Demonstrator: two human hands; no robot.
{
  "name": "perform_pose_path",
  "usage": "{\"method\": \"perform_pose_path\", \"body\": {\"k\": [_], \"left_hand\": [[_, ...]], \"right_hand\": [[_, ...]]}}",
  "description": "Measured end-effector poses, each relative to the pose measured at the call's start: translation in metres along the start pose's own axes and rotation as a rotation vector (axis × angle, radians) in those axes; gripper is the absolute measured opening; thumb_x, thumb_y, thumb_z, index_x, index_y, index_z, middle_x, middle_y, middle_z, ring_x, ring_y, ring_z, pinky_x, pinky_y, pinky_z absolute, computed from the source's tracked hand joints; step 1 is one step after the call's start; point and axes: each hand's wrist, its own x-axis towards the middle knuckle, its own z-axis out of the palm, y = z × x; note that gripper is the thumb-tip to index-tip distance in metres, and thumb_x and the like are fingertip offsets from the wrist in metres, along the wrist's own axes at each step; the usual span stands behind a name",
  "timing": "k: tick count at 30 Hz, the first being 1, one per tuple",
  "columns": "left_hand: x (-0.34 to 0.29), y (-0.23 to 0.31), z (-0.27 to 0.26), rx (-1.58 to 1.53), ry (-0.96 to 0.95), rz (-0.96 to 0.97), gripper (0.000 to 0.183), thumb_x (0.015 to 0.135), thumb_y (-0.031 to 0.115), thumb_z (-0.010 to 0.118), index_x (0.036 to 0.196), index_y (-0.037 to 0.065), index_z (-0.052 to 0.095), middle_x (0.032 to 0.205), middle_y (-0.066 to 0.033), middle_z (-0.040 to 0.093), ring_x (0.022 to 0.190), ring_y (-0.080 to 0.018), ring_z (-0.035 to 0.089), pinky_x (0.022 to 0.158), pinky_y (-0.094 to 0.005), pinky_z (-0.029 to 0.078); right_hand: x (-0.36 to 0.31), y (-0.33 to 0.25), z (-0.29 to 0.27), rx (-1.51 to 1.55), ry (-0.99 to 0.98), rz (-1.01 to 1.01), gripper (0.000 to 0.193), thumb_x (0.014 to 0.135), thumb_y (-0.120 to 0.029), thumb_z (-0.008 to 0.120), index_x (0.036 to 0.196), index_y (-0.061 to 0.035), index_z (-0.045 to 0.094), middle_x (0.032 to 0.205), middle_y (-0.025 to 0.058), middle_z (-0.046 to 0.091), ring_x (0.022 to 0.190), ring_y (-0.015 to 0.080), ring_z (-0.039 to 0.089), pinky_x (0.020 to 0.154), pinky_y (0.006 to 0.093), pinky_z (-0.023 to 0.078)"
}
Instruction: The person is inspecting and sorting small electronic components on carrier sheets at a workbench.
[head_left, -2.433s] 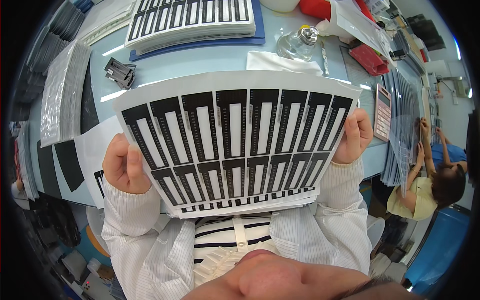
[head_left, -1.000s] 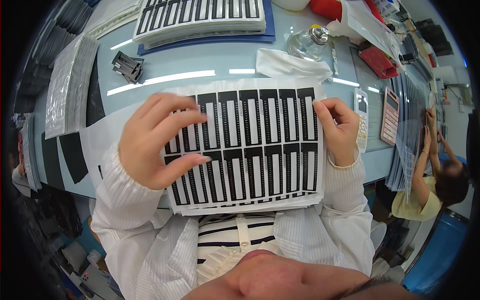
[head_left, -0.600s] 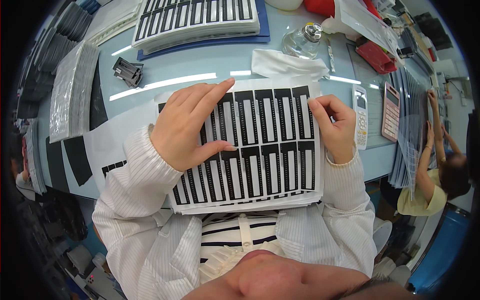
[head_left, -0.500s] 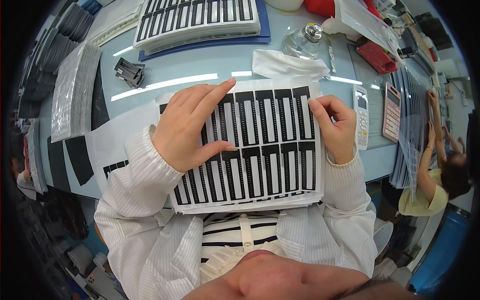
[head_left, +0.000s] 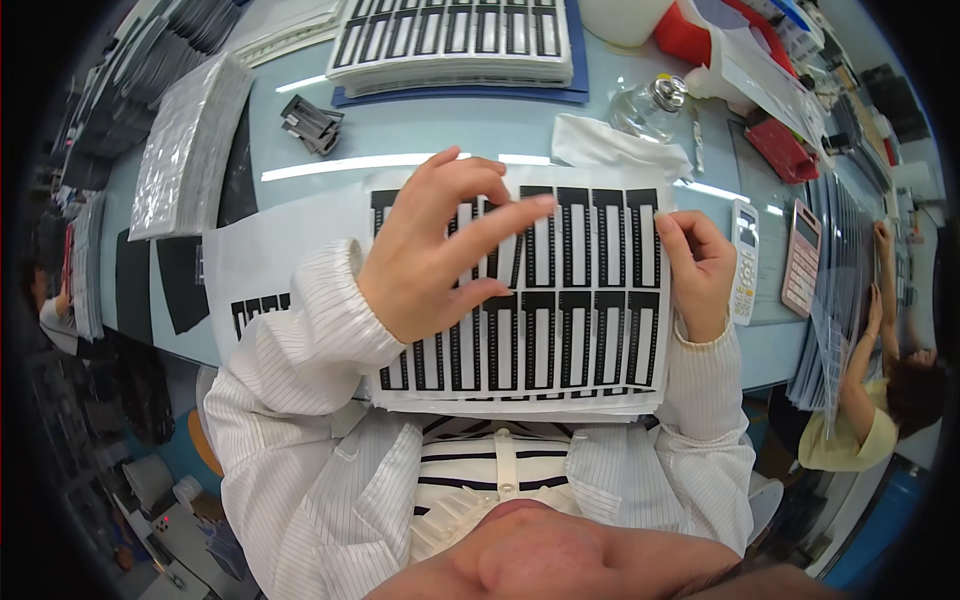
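Note:
A white sheet (head_left: 572,292) bearing two rows of black frame-shaped pieces lies on a stack of similar sheets at the table's near edge. Over its left half, my left hand (head_left: 432,255) is open, fingers spread and pointing right, with nothing seen in it. Whether its fingertips touch the sheet I cannot tell. My right hand (head_left: 703,268) is closed at the sheet's upper right edge, thumb and curled forefinger gripping that edge. Part of the sheet is hidden under my left hand. Another white sheet (head_left: 290,240) with black pieces pokes out at the left.
A thick stack of similar sheets (head_left: 450,72) sits on a blue board at the back. Nearby are a black dispenser (head_left: 312,125), a white cloth (head_left: 610,145), a glass bottle (head_left: 648,110), a white remote (head_left: 744,262) and a pink calculator (head_left: 801,258). Another person (head_left: 850,430) works at far right.
The whole view has shifted, so the table things appear farther right. My left hand has moved rightward over the sheet and its fingers have bent apart. My right hand stays at the sheet's edge.

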Motion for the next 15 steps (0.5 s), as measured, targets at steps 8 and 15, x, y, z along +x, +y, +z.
{"method": "perform_pose_path", "body": {"k": [8,15], "left_hand": [[-0.013,-0.017,-0.02,-0.169,0.496,-0.164,0.043,0.071,-0.011,0.065,0.111,0.004,0.062,0.084,-0.0062,0.061,0.071,-0.0117,0.057,0.062,-0.0216,0.043],[-0.031,-0.14,-0.087,-0.393,0.777,-0.563,0.043,0.081,0.005,0.069,0.122,0.005,0.056,0.09,-0.0006,0.062,0.08,-0.0066,0.057,0.068,-0.0211,0.044]], "right_hand": [[0.0,0.001,-0.002,0.005,-0.018,0.026,0.015,0.087,-0.009,0.064,0.081,0.0038,0.062,0.067,-0.002,0.059,0.059,0.0016,0.047,0.052,0.0168,0.036],[0.001,-0.002,-0.001,0.032,-0.031,0.035,0.015,0.088,-0.01,0.063,0.083,0.004,0.062,0.069,-0.0007,0.06,0.061,0.0027,0.049,0.054,0.0172,0.039]]}}
